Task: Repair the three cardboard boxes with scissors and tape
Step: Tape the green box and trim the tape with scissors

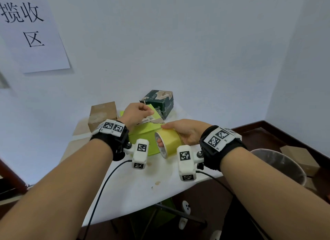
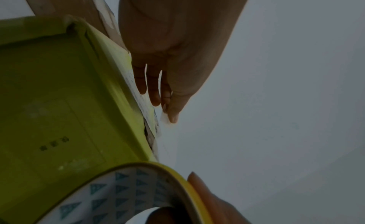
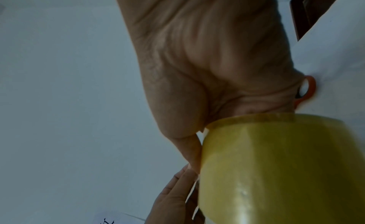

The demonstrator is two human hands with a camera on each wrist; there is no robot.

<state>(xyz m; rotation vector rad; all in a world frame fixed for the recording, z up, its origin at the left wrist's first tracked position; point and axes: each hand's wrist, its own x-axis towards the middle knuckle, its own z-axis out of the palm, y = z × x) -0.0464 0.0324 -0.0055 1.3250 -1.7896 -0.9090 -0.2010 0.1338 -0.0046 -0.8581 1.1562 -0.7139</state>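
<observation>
A lime-green box [image 1: 142, 133] lies on the white table [image 1: 135, 189], its torn flap lifted at the far side. My left hand [image 1: 149, 112] is over that flap, and in the left wrist view its thumb and forefinger pinch the clear free end of the tape [image 2: 165, 118] beside the green box [image 2: 59, 94]. My right hand [image 1: 166, 132] grips the yellow tape roll [image 1: 168, 143], thumb on top and fingers inside the core. The tape roll [image 3: 276, 165] fills the right wrist view. Orange scissors handles [image 3: 308, 90] show behind the right hand.
A brown cardboard box [image 1: 102, 114] stands at the table's back left, a dark green printed box [image 1: 159, 102] at the back centre. A grey waste bin [image 1: 280, 164] sits on the floor to the right. A paper sign [image 1: 30, 30] hangs on the wall.
</observation>
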